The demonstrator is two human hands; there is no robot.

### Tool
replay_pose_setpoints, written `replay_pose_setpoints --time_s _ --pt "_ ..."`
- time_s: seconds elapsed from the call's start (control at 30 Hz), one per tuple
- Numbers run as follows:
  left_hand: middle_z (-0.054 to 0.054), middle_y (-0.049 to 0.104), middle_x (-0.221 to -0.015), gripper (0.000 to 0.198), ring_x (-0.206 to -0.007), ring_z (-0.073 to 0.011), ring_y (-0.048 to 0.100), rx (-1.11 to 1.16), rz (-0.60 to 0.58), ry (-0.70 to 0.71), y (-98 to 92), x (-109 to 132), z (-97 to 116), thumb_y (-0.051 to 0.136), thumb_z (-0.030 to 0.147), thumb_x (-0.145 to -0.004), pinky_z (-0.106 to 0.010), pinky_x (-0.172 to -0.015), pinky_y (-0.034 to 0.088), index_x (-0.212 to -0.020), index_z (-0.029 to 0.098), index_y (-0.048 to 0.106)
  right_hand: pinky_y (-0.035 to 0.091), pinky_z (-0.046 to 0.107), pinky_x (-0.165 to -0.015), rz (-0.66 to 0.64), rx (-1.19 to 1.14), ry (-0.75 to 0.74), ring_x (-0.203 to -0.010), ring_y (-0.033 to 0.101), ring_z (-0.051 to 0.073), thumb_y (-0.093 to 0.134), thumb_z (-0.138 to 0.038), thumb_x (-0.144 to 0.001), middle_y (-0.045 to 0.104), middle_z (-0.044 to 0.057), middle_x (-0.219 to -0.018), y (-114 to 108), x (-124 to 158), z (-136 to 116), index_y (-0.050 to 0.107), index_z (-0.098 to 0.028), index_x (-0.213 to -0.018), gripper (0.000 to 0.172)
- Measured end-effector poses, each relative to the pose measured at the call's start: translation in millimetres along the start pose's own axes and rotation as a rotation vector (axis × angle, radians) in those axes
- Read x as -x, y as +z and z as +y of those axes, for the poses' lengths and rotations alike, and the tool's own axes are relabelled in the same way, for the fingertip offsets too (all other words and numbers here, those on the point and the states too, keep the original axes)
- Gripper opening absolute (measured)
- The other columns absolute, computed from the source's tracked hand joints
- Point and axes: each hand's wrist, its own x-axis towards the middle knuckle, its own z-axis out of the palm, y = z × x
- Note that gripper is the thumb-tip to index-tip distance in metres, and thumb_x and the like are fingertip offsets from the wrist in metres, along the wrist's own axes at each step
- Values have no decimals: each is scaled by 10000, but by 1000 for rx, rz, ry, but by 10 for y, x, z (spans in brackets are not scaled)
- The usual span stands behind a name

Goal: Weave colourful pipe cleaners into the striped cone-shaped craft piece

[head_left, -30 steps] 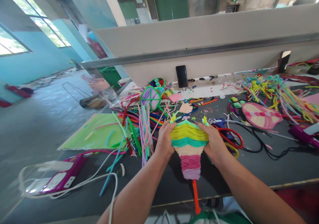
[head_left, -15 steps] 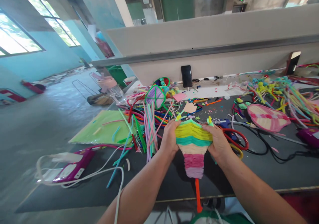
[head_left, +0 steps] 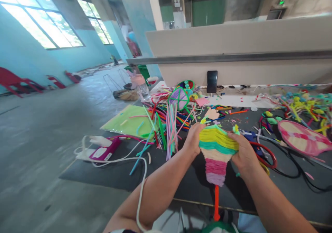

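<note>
Between my two hands is a striped pipe-cleaner umbrella shape point(head_left: 217, 151), banded in yellow, teal, cream, dark pink and lilac. An orange hooked stem point(head_left: 217, 202) hangs from its narrow lower end. My left hand point(head_left: 193, 139) is closed on its upper left edge, and my right hand point(head_left: 243, 151) grips the upper right edge. Small yellow and mint tufts stick up at both top corners by my fingers. The piece is held above the dark table, its wide end away from me.
Loose pipe cleaners point(head_left: 172, 132) lie left of my hands near a green sheet point(head_left: 127, 120). A purple power strip point(head_left: 107, 150) trails a white cable. A phone point(head_left: 212, 82) leans on the partition. To the right are a pink-edged oval piece point(head_left: 303, 136) and a blue glue gun point(head_left: 250, 136).
The view has swung left, so the table and things on it appear farther right. Both hands keep their hold on the striped umbrella shape.
</note>
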Motion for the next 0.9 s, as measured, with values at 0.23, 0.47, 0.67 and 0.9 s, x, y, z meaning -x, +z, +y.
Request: replay_pose_setpoints --time_s 0.23,0.47,0.67,0.9 --pt "-90 742 -927 420 -944 -277 684 109 -229 -112 60 46 106 686 477 -738 -381 -862 517 -1016 161 685 547 451 -852 -68 -22 0 -885 712 298 674 -404 -748 764 78 -825 -9 -37 -56 724 -188 -794 227" --pt "-119 739 -969 530 -967 -297 685 143 -244 -153 44 22 102 646 541 -761 -412 -891 517 -1108 140 661 543 468 -840 -151 5 -22 -927 697 298 600 -596 -761 758 66 -830 46 33 -22 712 -218 -798 395" --pt "-135 742 -942 465 -954 -312 687 176 -304 -204 6 0 91 621 510 -790 -440 -898 513 -1041 123 682 529 485 -860 -108 43 -6 -937 693 311 587 -596 -767 759 80 -846 47 46 -27 717 -212 -790 407" --pt "-142 742 -880 265 -899 -296 703 68 -277 -175 -32 -10 67 751 240 -679 -390 -883 519 -896 97 698 502 503 -902 -66 63 -61 -958 692 318 555 -602 -785 760 78 -852 -5 7 -58 726 -228 -794 410"
